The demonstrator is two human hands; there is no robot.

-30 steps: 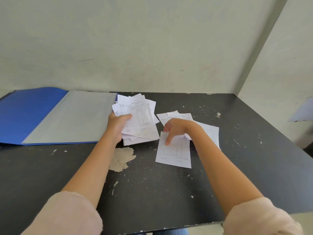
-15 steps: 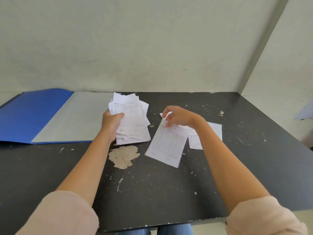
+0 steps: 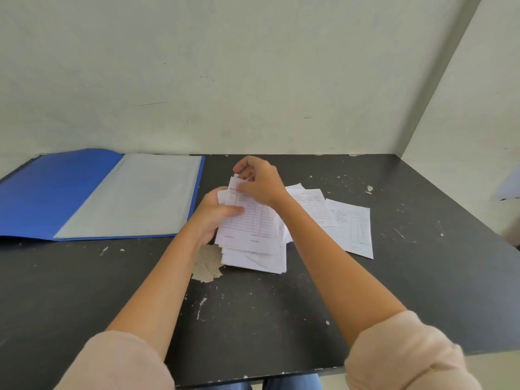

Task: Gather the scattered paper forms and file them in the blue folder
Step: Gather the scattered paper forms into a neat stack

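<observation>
The blue folder [image 3: 56,192] lies open at the back left of the black table, its clear inner sleeve [image 3: 135,195] facing up. My left hand [image 3: 213,218] holds a stack of white paper forms [image 3: 250,240] just above the table, right of the folder. My right hand [image 3: 259,181] pinches the top edge of the uppermost form on that stack. Two more forms lie flat on the table to the right: one [image 3: 315,206] partly under my right forearm, the other [image 3: 351,226] further right.
The black table [image 3: 281,319] has chipped paint, with a large bare patch [image 3: 206,263] under the stack. A pale wall rises behind, and a side wall [image 3: 464,136] closes the right. The table's front edge is near my sleeves.
My right hand lifted a form off the table and carried it left onto the stack in my left hand. The stack dropped slightly and shifted right. The camera view shifted.
</observation>
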